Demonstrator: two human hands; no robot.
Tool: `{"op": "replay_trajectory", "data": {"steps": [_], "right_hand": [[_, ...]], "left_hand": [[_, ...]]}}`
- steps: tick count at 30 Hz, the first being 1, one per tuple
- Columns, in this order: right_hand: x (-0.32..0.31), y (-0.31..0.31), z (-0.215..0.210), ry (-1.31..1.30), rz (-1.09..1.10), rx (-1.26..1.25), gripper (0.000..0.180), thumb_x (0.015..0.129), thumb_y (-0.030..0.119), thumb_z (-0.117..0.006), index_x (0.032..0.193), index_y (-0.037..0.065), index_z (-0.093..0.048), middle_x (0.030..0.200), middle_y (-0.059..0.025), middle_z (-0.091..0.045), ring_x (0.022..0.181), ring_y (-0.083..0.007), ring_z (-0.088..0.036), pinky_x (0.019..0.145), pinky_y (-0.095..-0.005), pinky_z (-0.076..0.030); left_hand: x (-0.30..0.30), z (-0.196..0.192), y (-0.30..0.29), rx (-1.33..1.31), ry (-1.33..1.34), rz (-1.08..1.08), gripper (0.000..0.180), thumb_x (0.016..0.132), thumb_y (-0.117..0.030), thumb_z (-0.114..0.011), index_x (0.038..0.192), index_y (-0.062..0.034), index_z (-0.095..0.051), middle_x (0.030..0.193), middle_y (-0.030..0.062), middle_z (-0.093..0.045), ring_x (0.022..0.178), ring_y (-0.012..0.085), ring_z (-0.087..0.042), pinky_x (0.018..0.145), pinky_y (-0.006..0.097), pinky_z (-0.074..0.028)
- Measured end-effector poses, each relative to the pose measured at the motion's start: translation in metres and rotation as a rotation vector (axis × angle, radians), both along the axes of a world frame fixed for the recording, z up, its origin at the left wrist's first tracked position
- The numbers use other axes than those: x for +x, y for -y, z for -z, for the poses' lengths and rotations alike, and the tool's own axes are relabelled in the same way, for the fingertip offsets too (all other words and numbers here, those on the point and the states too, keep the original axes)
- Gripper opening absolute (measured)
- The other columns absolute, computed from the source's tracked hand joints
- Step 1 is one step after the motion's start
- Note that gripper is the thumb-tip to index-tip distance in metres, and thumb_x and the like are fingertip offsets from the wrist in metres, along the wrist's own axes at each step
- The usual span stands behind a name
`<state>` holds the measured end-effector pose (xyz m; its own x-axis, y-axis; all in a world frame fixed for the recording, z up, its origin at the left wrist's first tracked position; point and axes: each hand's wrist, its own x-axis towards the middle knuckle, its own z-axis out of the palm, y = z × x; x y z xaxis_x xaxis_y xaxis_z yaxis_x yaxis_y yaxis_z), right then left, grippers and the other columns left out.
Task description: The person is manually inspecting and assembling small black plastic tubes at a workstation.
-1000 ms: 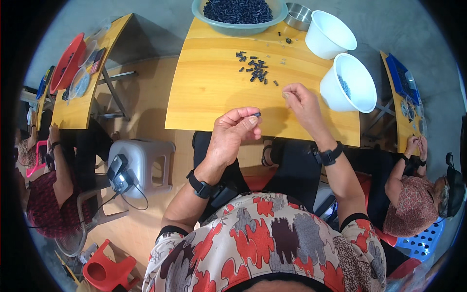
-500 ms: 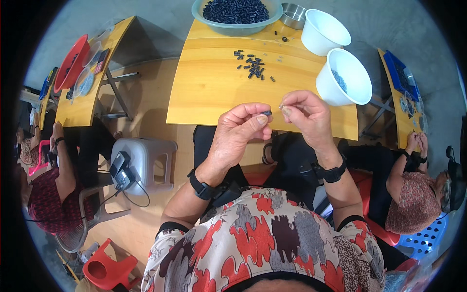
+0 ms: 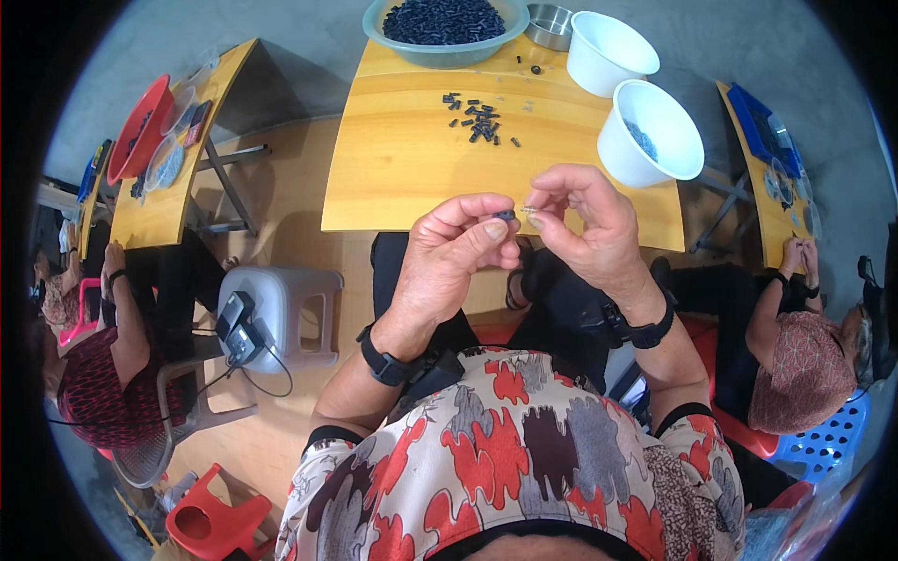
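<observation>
Between the thumb and index finger of my left hand is a small dark cylindrical piece, its end turned to the right. Facing it, my right hand pinches a tiny clear or silvery piece, too small to make out fully. The two pieces are very close; whether they touch I cannot tell. Both hands are over the table's near edge. Beyond them a loose pile of similar dark pieces lies on the yellow wooden table.
A basin heaped with dark pieces stands at the back, beside a metal bowl. Two white tubs are at the right; the nearer holds small bluish pieces. People work at side tables. A grey stool is at my left.
My right hand has brought the tiny piece up close to the end of the dark piece in my left hand. The view has shifted slightly.
</observation>
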<state>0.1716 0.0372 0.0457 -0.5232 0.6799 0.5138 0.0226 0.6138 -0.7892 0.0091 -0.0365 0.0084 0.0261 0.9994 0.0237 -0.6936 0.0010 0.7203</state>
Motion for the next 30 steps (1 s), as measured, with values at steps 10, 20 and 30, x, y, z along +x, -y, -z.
{"op": "replay_trajectory", "data": {"steps": [10,20,30], "right_hand": [[-0.001,0.013,-0.007,0.083,0.017,0.096,0.023,0.075,-0.007,-0.061,0.095,0.004,-0.060,0.084,-0.0042,-0.063,0.073,-0.0098,-0.061,0.060,-0.0211,-0.050],[-0.005,0.022,0.009,-0.102,-0.042,-0.228,0.020,0.081,-0.006,-0.056,0.099,0.000,-0.061,0.086,-0.0061,-0.064,0.081,-0.0118,-0.063,0.068,-0.0223,-0.051],[0.005,0.020,0.016,-0.463,-0.228,-0.820,0.013,0.085,0.002,-0.060,0.097,-0.002,-0.058,0.087,-0.0076,-0.063,0.069,-0.0085,-0.056,0.062,-0.0199,-0.048]], "left_hand": [[0.001,-0.008,0.008,0.006,0.054,-0.038,0.020,0.089,-0.007,-0.056,0.108,-0.0007,-0.057,0.095,0.0121,-0.065,0.076,0.0149,-0.063,0.068,0.029,-0.055],[0.003,-0.012,0.010,0.012,0.013,-0.056,0.020,0.090,-0.007,-0.055,0.108,-0.0006,-0.058,0.096,0.0125,-0.065,0.076,0.0144,-0.063,0.068,0.027,-0.055],[0.006,-0.007,0.010,-0.016,-0.021,-0.019,0.021,0.089,-0.007,-0.056,0.109,-0.0006,-0.058,0.093,0.0109,-0.065,0.074,0.0128,-0.062,0.067,0.027,-0.054]]}}
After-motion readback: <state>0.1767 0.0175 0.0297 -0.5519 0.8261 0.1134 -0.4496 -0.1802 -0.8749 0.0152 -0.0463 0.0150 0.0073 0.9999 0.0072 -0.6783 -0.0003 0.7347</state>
